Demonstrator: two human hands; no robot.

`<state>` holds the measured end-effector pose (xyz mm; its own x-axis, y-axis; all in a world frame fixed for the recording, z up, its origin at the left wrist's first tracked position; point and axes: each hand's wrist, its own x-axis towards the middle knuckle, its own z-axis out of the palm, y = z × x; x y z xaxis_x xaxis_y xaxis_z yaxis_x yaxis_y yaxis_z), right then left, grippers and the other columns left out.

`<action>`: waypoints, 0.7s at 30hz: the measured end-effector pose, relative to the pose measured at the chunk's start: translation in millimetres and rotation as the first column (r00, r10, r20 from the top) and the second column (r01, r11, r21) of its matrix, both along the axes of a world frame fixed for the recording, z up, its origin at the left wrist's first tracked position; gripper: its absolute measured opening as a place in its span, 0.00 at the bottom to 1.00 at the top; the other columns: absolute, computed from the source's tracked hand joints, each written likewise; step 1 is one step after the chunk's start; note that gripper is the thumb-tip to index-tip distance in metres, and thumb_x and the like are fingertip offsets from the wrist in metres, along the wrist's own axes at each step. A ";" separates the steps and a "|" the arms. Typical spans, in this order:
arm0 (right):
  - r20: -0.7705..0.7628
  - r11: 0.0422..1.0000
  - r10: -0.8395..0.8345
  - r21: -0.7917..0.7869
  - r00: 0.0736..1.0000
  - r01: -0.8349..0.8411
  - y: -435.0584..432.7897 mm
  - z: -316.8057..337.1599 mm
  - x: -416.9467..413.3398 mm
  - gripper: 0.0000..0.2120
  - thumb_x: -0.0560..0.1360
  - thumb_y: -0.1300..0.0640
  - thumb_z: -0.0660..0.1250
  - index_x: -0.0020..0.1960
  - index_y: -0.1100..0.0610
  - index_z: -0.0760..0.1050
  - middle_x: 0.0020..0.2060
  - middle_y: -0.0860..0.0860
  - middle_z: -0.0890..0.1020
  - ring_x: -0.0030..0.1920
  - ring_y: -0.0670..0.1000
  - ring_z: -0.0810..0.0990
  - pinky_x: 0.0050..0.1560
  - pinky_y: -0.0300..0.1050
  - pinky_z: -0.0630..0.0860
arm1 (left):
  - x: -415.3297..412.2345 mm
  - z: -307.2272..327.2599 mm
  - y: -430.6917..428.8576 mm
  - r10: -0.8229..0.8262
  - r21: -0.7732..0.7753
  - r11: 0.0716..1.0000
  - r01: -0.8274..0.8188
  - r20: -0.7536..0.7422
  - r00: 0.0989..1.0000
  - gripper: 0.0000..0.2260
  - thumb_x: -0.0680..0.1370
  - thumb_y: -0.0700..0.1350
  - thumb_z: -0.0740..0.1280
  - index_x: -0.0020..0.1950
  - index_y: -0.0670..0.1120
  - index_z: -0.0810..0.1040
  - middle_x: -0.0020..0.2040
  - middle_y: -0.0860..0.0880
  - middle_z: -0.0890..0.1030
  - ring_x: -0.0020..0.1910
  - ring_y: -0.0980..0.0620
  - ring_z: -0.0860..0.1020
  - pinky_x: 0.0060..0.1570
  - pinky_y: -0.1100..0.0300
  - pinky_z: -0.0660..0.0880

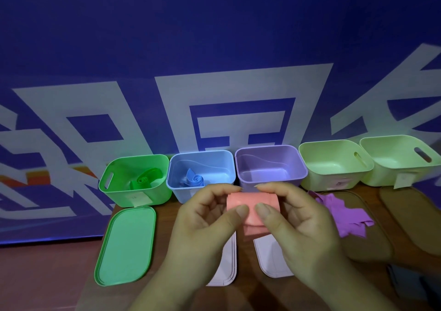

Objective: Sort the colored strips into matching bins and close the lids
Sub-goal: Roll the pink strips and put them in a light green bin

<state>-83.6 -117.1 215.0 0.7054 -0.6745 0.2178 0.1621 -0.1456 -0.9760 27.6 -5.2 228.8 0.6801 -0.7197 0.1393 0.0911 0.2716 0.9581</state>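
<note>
Pink strip (250, 205) pinched between thumbs and fingers of left hand (205, 217), right hand (293, 217)

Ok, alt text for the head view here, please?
The left hand and right hand pinch a rolled pink strip in front of five open bins. The green bin and blue bin each hold a rolled strip; purple strips lie loose at right.

Brown table (164, 213), green bin (114, 196), blue bin (181, 194), purple bin (269, 164), two yellow-green bins (317, 179), green lid (126, 246), pale lids (272, 258), brown lids (410, 220).

Five bins (119, 195), five lids (126, 244).
</note>
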 end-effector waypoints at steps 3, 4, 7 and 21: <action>-0.019 0.999 -0.018 -0.052 1.000 0.017 1.4 -1.4 -1.9 0.21 0.68 0.32 0.71 0.57 0.41 0.79 0.52 0.50 0.85 0.53 0.54 0.84 0.54 0.56 0.81 | -2.1 2.2 -0.1 0.022 0.014 1.000 -0.022 0.038 0.999 0.08 0.70 0.38 0.70 0.49 0.40 0.82 0.39 0.49 0.84 0.38 0.56 0.81 0.39 0.67 0.77; -0.024 0.997 -0.023 -0.071 0.999 0.022 1.9 -1.5 -2.3 0.21 0.69 0.32 0.70 0.58 0.41 0.79 0.52 0.50 0.85 0.53 0.54 0.84 0.54 0.58 0.80 | -2.7 3.0 0.1 0.030 0.017 0.999 -0.031 0.053 0.998 0.08 0.71 0.39 0.70 0.48 0.41 0.82 0.38 0.49 0.84 0.37 0.57 0.80 0.39 0.67 0.76; -0.023 0.996 -0.040 -0.080 0.999 0.038 2.6 -1.5 -2.5 0.21 0.69 0.32 0.70 0.57 0.41 0.79 0.52 0.50 0.85 0.53 0.55 0.84 0.54 0.59 0.80 | -4.6 3.9 0.8 0.030 0.020 0.999 -0.032 0.095 0.995 0.08 0.71 0.40 0.69 0.49 0.42 0.81 0.38 0.52 0.84 0.37 0.59 0.80 0.39 0.69 0.75; -0.033 0.996 -0.010 0.085 0.999 0.013 1.7 2.0 2.9 0.15 0.66 0.40 0.70 0.48 0.47 0.83 0.42 0.51 0.86 0.45 0.50 0.84 0.48 0.44 0.79 | -1.2 -1.1 12.0 0.164 0.003 0.976 -0.217 0.647 0.745 0.07 0.76 0.46 0.69 0.53 0.54 0.82 0.52 0.54 0.82 0.54 0.48 0.80 0.50 0.60 0.76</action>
